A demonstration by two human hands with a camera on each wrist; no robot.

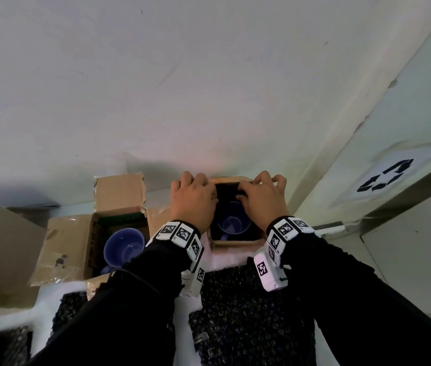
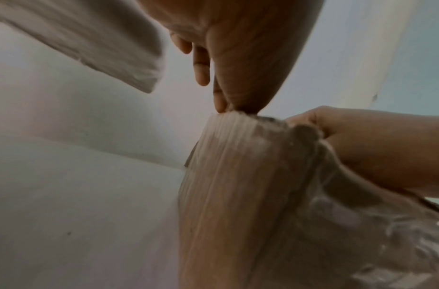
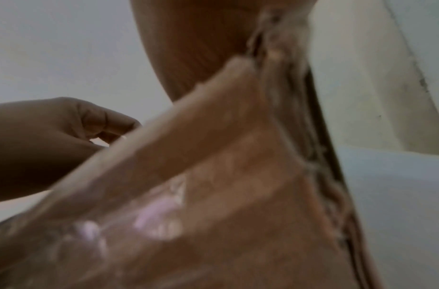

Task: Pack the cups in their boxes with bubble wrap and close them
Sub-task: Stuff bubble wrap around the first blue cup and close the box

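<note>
Both hands work at the top of the small cardboard box (image 1: 235,240) standing on the counter (image 1: 235,256). The left hand (image 1: 192,200) curls over its left wall with fingertips hooked on the far rim; the right hand (image 1: 262,198) has its fingers bent at the far right corner, seemingly pinching a flap or the rim — which of the two cannot be made out, and both wrist views are blurred. Between the wrists, down inside the box, sits a blue cup (image 1: 233,220) with nothing visibly over its mouth.

The chief risk, as I judge it: folding the flaps shut now would seal a cup with no padding on top. The bubble wrap (image 1: 248,313) lies just below the wrists, untouched. A hard tug on the rim could also tip the light box.

Left of the left hand, a second box (image 1: 82,249) stands open with another blue cup (image 1: 123,247) — unpacked too.
</note>
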